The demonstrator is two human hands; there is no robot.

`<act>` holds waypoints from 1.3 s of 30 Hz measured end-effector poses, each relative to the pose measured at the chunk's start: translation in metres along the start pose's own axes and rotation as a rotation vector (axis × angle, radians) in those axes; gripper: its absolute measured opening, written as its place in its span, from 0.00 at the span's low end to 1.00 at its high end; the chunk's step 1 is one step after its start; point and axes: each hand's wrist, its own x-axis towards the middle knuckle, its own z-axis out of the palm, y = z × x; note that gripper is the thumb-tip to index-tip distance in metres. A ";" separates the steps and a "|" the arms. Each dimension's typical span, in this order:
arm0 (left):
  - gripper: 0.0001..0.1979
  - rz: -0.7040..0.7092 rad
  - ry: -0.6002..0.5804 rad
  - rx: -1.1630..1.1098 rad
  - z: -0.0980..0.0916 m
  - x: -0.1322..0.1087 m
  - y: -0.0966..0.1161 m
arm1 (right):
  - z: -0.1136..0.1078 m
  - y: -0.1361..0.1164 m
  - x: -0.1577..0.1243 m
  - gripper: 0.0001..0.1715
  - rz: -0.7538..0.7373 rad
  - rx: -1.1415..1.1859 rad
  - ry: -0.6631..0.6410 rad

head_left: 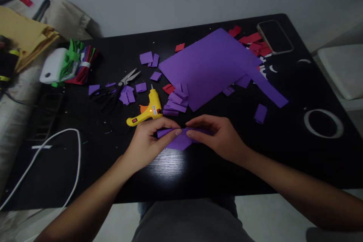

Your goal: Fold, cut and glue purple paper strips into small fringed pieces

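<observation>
A purple paper piece (179, 143) with a folded upper edge is held between both hands near the table's front. My left hand (153, 136) pinches its left part, thumb on the near side and fingers behind. My right hand (217, 134) pinches it just right of the middle, the two thumbs close together. Just beyond my left hand lies a yellow glue gun (150, 110) with a small orange light. Folded purple pieces (177, 100) are heaped beside its nozzle, and a large purple sheet (210, 64) lies behind them.
Open scissors (124, 83) lie at the left among small purple pieces. Farther left are bundled coloured pipe cleaners (82, 64) and a white cable (79, 151). A phone (275, 36), red scraps (255, 43) and a tape ring (323, 123) are on the right.
</observation>
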 end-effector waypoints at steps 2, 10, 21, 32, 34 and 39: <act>0.04 0.004 -0.003 0.007 0.001 -0.001 0.000 | -0.001 0.000 0.001 0.12 0.034 0.001 -0.036; 0.05 0.002 -0.052 0.032 -0.002 -0.002 -0.001 | -0.001 0.000 0.001 0.08 0.030 0.011 -0.035; 0.07 -0.028 -0.063 0.051 -0.016 0.004 -0.001 | -0.003 0.001 0.003 0.07 0.052 0.009 -0.041; 0.14 -0.142 -0.018 -0.037 -0.016 0.008 -0.003 | -0.007 0.002 0.009 0.13 0.170 0.151 -0.117; 0.13 -0.140 -0.015 -0.078 -0.014 0.007 -0.003 | -0.007 0.001 0.009 0.12 0.172 0.152 -0.147; 0.23 -0.121 0.012 -0.290 -0.017 0.003 -0.005 | -0.005 0.003 0.007 0.14 0.150 0.256 -0.120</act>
